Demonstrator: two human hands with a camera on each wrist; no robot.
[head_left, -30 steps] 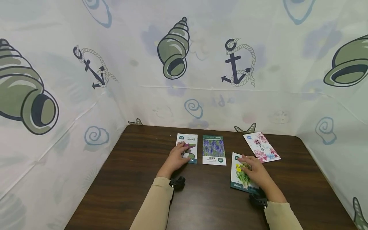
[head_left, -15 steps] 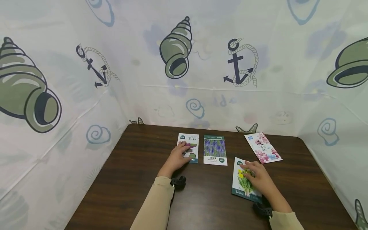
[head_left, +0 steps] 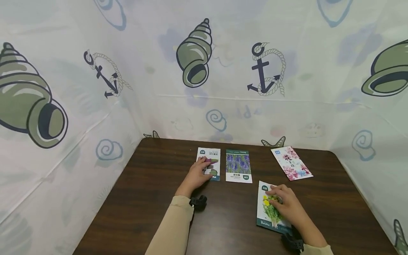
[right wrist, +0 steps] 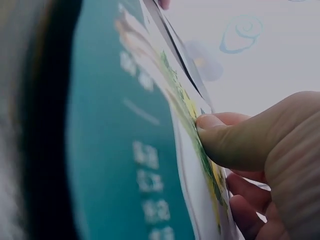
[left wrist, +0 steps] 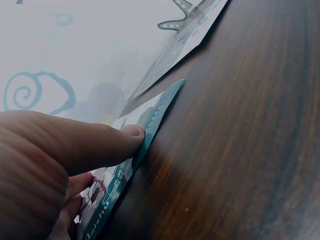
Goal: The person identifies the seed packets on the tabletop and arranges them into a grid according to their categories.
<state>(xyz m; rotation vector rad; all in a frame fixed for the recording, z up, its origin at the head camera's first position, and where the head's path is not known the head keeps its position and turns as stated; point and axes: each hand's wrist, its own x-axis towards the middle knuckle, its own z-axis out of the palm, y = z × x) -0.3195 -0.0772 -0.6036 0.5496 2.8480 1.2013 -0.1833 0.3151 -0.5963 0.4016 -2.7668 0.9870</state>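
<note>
My left hand (head_left: pixel 195 177) rests its fingertips and thumb on a seed packet (head_left: pixel 215 153) with a purple and green picture, flat at the back of the table; the left wrist view shows the thumb straight on its teal end (left wrist: pixel 162 107). My right hand (head_left: pixel 288 205) touches the face of a seed packet with yellow flowers and green leaves (head_left: pixel 270 212), nearer the front right. In the right wrist view the thumb presses on that packet (right wrist: pixel 130 150); its teal end fills the left. Beside the left-hand packet lies a lavender seed packet (head_left: pixel 237 164).
A pink blossom packet (head_left: pixel 291 163) lies slanted at the back right of the dark wooden table (head_left: pixel 153 198). Behind the table and along its sides hangs a cloth (head_left: pixel 229 78) printed with shells and anchors.
My right hand has drawn the yellow-flower packet toward the front of the table, away from the pink blossom packet. The left hand has stayed in place on its packet.
</note>
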